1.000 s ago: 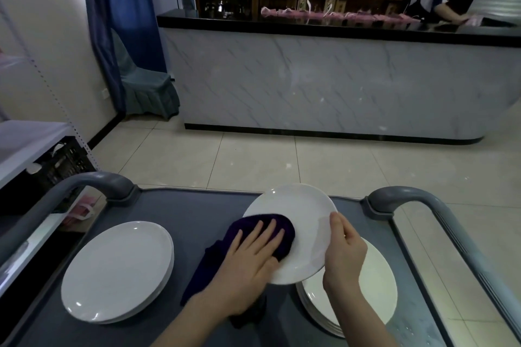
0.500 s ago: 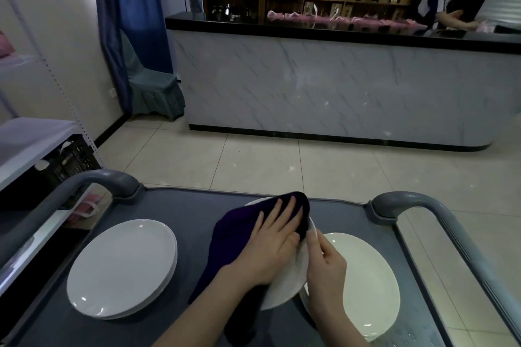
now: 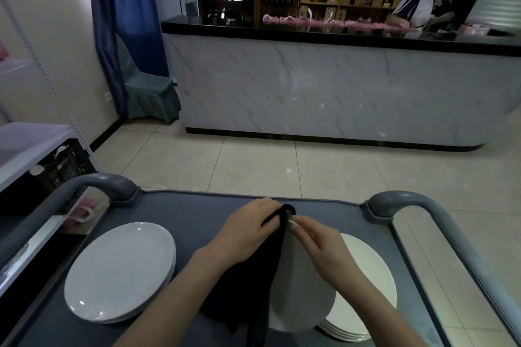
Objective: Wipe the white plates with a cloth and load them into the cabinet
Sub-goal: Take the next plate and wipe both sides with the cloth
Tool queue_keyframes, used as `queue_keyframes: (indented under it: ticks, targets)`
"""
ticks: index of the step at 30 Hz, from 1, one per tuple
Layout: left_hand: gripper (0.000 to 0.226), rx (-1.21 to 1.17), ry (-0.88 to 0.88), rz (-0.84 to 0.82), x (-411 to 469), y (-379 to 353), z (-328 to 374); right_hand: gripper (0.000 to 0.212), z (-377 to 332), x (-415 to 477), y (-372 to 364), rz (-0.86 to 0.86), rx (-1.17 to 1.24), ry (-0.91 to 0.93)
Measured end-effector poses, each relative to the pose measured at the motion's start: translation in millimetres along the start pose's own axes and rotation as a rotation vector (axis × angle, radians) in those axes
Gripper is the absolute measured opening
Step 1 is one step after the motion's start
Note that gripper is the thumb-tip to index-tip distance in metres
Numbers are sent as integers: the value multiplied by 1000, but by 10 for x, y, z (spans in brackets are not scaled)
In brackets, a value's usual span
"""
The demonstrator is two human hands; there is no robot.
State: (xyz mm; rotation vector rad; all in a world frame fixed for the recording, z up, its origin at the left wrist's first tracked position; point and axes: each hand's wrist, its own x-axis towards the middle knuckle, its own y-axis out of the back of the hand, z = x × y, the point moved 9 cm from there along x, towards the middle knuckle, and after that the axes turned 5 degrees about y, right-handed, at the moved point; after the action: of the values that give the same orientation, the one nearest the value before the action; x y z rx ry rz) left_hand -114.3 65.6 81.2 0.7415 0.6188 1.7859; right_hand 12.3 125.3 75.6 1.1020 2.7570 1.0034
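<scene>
Now your two hands hold one white plate on edge over the cart, dark cloth pressed to it.

Your left hand (image 3: 248, 231) is closed over the dark cloth (image 3: 253, 276), pinching it against the top rim and left face of the tilted plate (image 3: 301, 284), with the cloth hanging down toward you. Your right hand (image 3: 321, 248) grips the same plate from the right, fingers (image 3: 303, 227) laid along its upper rim. The plate stands nearly upright above the right stack of plates (image 3: 366, 290), which lies on the grey cart top (image 3: 197, 217). A second stack of white plates (image 3: 118, 270) sits well apart at the left of the cart, between the two grey handles (image 3: 107, 183).
</scene>
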Motion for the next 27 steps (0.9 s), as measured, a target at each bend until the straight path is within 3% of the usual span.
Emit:
queue_keyframes:
  ticks: [4, 8, 13, 16, 20, 24, 27]
  targets:
    - [35, -107, 39, 18, -52, 36, -6, 13, -30, -12, 74, 64, -38, 22]
    - [34, 3, 48, 69, -109, 42, -50, 10, -99, 2, 98, 51, -14, 44]
    - [26, -28, 32, 135, -115, 82, -74, 14, -69, -47, 120, 87, 172, 14]
    - [16, -78, 126, 273, -160, 206, -258, 17, -2, -123, 229, 208, 296, -41]
    - [29, -276, 279, 446, -407, 266, -525, 18, 208, -234, 406, 405, 424, -189]
    - [23, -309, 184, 371, -376, 261, -371, 21, 146, -213, 373, 318, 288, -135]
    - [9, -203, 71, 166, -187, 194, -163, 24, -56, -133, 195, 147, 151, -18]
